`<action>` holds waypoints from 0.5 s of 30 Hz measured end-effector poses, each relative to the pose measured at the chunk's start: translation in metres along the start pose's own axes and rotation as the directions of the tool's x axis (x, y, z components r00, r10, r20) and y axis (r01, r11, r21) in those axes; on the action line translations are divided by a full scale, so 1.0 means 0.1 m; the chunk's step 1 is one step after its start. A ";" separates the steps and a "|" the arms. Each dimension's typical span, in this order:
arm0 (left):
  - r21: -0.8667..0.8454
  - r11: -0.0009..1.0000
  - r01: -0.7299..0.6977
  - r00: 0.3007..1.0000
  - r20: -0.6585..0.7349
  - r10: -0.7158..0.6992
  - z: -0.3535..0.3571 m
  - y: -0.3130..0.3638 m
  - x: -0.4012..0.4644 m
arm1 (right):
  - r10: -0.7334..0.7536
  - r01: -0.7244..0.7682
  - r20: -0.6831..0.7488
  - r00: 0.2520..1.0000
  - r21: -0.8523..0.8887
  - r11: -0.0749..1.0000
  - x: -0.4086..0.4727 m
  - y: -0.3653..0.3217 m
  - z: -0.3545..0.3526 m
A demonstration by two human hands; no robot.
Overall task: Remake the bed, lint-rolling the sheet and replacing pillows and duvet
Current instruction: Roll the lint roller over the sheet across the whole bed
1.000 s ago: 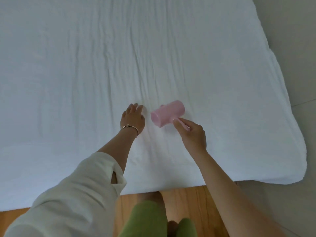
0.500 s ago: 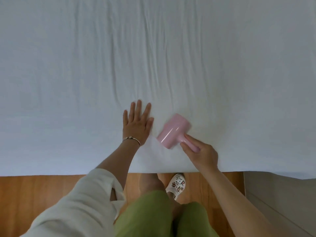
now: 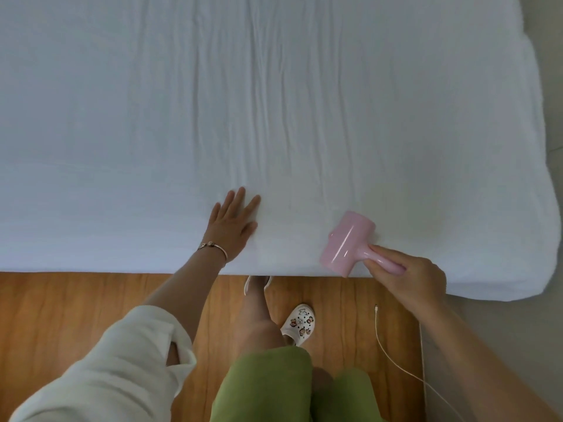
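A white sheet point(image 3: 274, 102) covers the bed and fills the upper part of the view, with long creases running away from me near the middle. My left hand point(image 3: 233, 226) lies flat on the sheet close to the near edge, fingers spread. To its right, my right hand point(image 3: 408, 278) grips the handle of a pink lint roller point(image 3: 348, 243), whose drum rests on the sheet at the near edge. No pillows or duvet are in view.
Wooden floor point(image 3: 76, 315) runs along the near side of the bed. A white charging cable point(image 3: 393, 357) trails across it at the right, next to my white clog point(image 3: 300, 325). The bed's right corner point(image 3: 542, 254) meets pale floor.
The lint roller has moved toward the near edge and to the right, away from my left hand. My left hand has flattened with fingers spread. My view has pulled back, showing more floor.
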State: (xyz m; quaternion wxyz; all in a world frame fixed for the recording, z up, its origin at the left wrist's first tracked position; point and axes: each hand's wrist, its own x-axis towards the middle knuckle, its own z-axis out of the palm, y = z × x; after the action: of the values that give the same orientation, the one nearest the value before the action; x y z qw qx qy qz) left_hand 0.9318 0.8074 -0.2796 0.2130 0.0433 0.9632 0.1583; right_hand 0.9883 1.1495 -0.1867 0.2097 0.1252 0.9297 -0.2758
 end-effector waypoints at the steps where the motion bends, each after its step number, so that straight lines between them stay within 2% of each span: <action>1: -0.036 0.999 -0.006 1.000 -0.008 0.006 0.04 0.00 -0.06 | -0.036 0.036 0.021 0.999 0.008 0.999 0.02 -0.11 0.02; 5: -0.231 0.973 -0.025 1.000 0.007 0.027 0.07 -0.12 -0.18 | -0.216 0.229 0.196 0.957 -0.045 0.972 0.32 -0.71 0.42; 7: -0.252 0.967 -0.021 0.999 0.029 0.029 0.04 -0.22 -0.21 | -0.290 0.322 0.259 0.921 -0.090 0.943 0.46 -0.90 0.69; 10: -0.133 0.991 -0.017 0.998 0.065 0.025 -0.01 -0.23 -0.21 | -0.273 0.318 0.265 0.925 -0.147 0.936 0.51 -0.74 0.77; 15: 0.165 0.985 0.044 0.989 0.133 -0.067 -0.02 0.04 -0.28 | -0.117 0.159 0.177 0.977 -0.243 0.957 0.35 0.13 0.18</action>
State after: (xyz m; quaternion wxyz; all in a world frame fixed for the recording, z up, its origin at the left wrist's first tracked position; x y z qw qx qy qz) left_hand 0.9566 0.8065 -0.2658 0.2795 0.0444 0.9566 0.0701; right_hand 0.9674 1.1542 -0.2226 0.2786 0.0089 0.9440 -0.1767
